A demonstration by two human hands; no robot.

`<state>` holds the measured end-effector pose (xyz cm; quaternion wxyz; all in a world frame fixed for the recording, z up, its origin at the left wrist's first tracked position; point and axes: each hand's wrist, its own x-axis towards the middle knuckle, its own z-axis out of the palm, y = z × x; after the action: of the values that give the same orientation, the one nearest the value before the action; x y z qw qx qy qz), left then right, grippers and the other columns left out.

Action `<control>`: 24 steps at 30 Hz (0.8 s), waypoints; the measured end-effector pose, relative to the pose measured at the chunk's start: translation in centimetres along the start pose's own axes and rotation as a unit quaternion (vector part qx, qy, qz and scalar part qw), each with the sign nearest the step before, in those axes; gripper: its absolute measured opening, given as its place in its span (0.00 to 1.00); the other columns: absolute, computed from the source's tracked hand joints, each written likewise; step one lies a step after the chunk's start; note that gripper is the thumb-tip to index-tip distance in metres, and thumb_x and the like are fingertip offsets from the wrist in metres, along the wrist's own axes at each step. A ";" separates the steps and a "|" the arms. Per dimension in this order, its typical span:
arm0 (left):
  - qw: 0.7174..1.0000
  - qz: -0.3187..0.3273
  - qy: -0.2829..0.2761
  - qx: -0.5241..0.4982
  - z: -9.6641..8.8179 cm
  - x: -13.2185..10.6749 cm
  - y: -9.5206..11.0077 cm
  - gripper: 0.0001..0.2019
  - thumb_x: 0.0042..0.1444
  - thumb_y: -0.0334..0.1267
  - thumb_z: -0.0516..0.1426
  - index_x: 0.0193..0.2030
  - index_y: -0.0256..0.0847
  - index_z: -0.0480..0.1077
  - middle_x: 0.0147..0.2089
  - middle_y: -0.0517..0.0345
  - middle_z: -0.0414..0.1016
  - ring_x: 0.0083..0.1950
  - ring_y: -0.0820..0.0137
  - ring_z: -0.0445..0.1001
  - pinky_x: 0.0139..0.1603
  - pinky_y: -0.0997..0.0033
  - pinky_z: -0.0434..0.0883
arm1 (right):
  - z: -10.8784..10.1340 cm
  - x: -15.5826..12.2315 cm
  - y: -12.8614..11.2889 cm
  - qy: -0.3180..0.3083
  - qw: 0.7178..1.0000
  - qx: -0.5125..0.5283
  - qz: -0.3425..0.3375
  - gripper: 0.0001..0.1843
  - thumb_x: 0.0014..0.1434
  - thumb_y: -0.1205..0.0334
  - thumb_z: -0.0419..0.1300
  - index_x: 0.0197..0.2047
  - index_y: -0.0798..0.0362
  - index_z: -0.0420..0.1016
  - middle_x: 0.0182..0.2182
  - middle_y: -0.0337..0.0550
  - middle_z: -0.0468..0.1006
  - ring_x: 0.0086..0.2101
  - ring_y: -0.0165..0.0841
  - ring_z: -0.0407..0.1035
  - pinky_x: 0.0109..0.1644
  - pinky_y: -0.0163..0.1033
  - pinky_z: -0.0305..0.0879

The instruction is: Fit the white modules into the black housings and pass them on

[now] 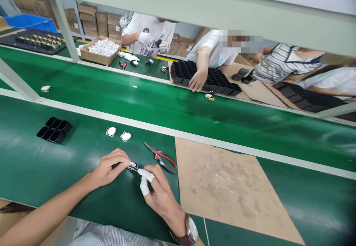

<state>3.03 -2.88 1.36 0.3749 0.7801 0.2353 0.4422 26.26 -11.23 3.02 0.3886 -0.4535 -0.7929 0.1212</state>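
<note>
My left hand (109, 168) and my right hand (157, 190) meet over the green bench, both pinching a small dark electronic part (132, 166) between their fingertips. White finger cots cover my right thumb and forefinger. Red-handled pliers (161, 157) lie just beyond my right hand. Two small white-topped parts (111, 131) (125, 136) rest a little farther out, past my left hand.
A small black tray (54, 129) sits at the left. A brown cardboard sheet (230, 186) lies at the right. Across the green conveyor (178, 105), other people work by black trays (205, 77) and a cardboard box of white parts (101, 49). Loose parts (209, 97) lie on the belt.
</note>
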 end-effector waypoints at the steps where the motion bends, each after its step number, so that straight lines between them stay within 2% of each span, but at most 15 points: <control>1: 1.000 -0.017 0.017 -0.005 -0.1 0.1 0.1 0.10 0.70 0.27 0.58 0.52 0.42 0.76 0.44 0.49 0.81 0.47 0.63 0.79 0.48 0.59 0.77 | -0.1 -0.1 0.0 0.002 1.000 -0.002 0.004 0.25 0.67 0.78 0.53 0.64 0.50 0.68 0.48 0.51 0.74 0.47 0.39 0.70 0.48 0.46 0.75; 3: 0.998 -0.038 0.048 -0.001 -0.4 0.1 0.3 0.08 0.71 0.29 0.57 0.51 0.42 0.76 0.42 0.50 0.80 0.45 0.63 0.79 0.46 0.60 0.77 | -0.2 -0.1 0.0 0.003 1.000 -0.010 0.011 0.25 0.67 0.78 0.53 0.64 0.50 0.68 0.49 0.51 0.74 0.48 0.40 0.71 0.50 0.47 0.75; 5: 0.998 -0.029 0.056 0.014 -0.6 0.1 0.3 0.07 0.71 0.30 0.57 0.49 0.42 0.76 0.41 0.51 0.79 0.44 0.64 0.79 0.45 0.60 0.77 | -0.2 -0.1 0.0 0.003 1.000 -0.021 0.012 0.25 0.67 0.78 0.53 0.63 0.50 0.68 0.48 0.50 0.75 0.48 0.40 0.71 0.49 0.47 0.75; 8: 0.999 0.005 0.038 0.033 -0.3 0.1 0.3 0.08 0.68 0.29 0.60 0.51 0.42 0.75 0.41 0.51 0.80 0.43 0.64 0.78 0.44 0.60 0.77 | 0.0 0.1 -0.2 0.005 0.999 -0.038 0.004 0.25 0.67 0.77 0.53 0.63 0.50 0.69 0.48 0.50 0.75 0.46 0.40 0.72 0.47 0.46 0.76; 11: 0.999 0.009 0.013 0.039 0.0 0.0 0.3 0.08 0.67 0.28 0.61 0.50 0.43 0.75 0.40 0.52 0.79 0.41 0.65 0.77 0.42 0.62 0.76 | 0.3 0.1 0.1 -0.001 0.999 -0.051 0.000 0.23 0.67 0.78 0.53 0.61 0.51 0.70 0.47 0.50 0.75 0.46 0.39 0.72 0.46 0.45 0.76; 14: 0.998 -0.022 0.035 0.053 -0.4 0.1 0.2 0.06 0.68 0.27 0.58 0.44 0.42 0.74 0.37 0.55 0.76 0.39 0.67 0.75 0.40 0.64 0.74 | 0.6 -0.4 1.5 -0.007 0.996 -0.093 0.018 0.21 0.67 0.77 0.52 0.60 0.53 0.70 0.48 0.51 0.74 0.47 0.41 0.71 0.50 0.47 0.76; 18: 0.994 -0.037 0.066 0.075 -1.2 0.2 -0.1 0.05 0.69 0.28 0.58 0.44 0.42 0.72 0.38 0.55 0.75 0.39 0.68 0.75 0.41 0.65 0.74 | 1.3 -1.7 4.1 -0.015 0.981 -0.187 0.048 0.20 0.64 0.78 0.50 0.55 0.54 0.73 0.49 0.54 0.73 0.48 0.44 0.70 0.48 0.50 0.76; 20: 0.995 -0.017 0.043 0.085 -1.4 0.2 -0.3 0.04 0.68 0.28 0.59 0.44 0.42 0.72 0.40 0.54 0.77 0.42 0.66 0.77 0.44 0.63 0.75 | 1.5 -2.1 4.7 -0.036 0.972 -0.224 0.054 0.20 0.60 0.80 0.50 0.49 0.55 0.74 0.49 0.55 0.73 0.48 0.46 0.70 0.48 0.51 0.76; 24: 0.992 0.019 -0.055 0.110 -1.1 -0.1 -0.6 0.06 0.65 0.32 0.64 0.47 0.42 0.73 0.50 0.46 0.79 0.51 0.59 0.78 0.52 0.55 0.78 | 1.5 -1.7 4.4 -0.072 0.964 -0.250 0.057 0.20 0.55 0.82 0.49 0.43 0.54 0.75 0.49 0.56 0.74 0.47 0.47 0.69 0.50 0.54 0.75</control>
<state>2.01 -2.17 1.15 0.2907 0.8440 0.2469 0.3771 28.44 -9.90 -1.26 0.1975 -0.5710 -0.7964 -0.0267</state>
